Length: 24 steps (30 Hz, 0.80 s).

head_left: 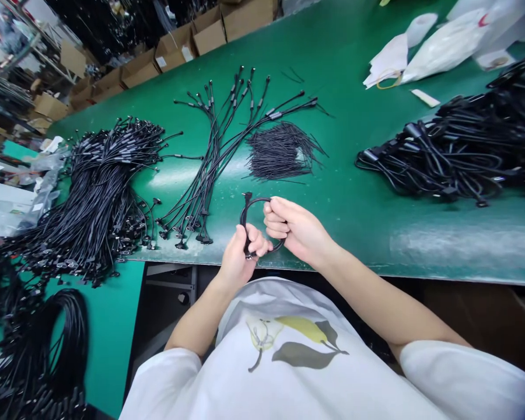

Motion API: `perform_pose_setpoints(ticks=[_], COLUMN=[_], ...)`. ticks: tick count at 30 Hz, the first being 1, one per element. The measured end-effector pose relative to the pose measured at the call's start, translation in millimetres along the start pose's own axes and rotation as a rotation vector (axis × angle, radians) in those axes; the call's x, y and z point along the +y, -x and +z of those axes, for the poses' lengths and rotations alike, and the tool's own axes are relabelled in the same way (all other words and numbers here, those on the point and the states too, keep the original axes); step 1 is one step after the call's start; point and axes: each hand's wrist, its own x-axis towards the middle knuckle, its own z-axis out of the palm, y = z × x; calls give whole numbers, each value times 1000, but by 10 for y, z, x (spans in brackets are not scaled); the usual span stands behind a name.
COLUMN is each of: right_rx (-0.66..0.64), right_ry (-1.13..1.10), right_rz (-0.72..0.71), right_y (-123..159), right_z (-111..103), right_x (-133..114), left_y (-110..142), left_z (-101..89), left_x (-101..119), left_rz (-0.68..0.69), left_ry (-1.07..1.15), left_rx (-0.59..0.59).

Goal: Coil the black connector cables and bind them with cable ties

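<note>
A black cable [245,217] is bent into a loop above the table's front edge. My left hand [241,252] is closed around the loop's left side, where a connector end sticks up above the fingers and another shows below. My right hand [294,228] grips the loop's right side with curled fingers. Just beyond my hands lies a heap of short thin black ties [280,153]. Left of it, several loose black cables [210,157] are fanned out, their connector ends pointing both toward me and away.
A thick pile of black cables [102,175] covers the green table's [345,192] left end. Coiled cables [455,137] are heaped at the right, with white plastic bags [448,52] behind. Cardboard boxes [175,48] line the far edge. A bundled cable coil [70,326] lies on a lower green surface.
</note>
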Motion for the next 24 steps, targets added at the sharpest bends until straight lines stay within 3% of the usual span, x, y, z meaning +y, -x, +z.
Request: perform_pose_setpoints(ticks=[5,8,12,17,21,24], right_rx=[-7,-33,56,-36,-138,-99], right_ry=[38,168,204,244,286,398], right_rz=[-167,-149,-219,-298,-170,-244], right_y=[122,153,89,-10,-111,-166], right_z=[137,192,192,168,61,-23], right_x=[44,92,135,112,42,14], left_y=[40,46,23,15,105,151], left_z=[-91,-147,-203,-233,-112,-6], left_x=[-5,10,-13,-128,-169,-128], left_rz=[58,46,23,-135,-302,-444], left_ry=[-416,-660,-928,-726,-362,-141], left_rx=[-90,-103,-194,-359,-277,-170])
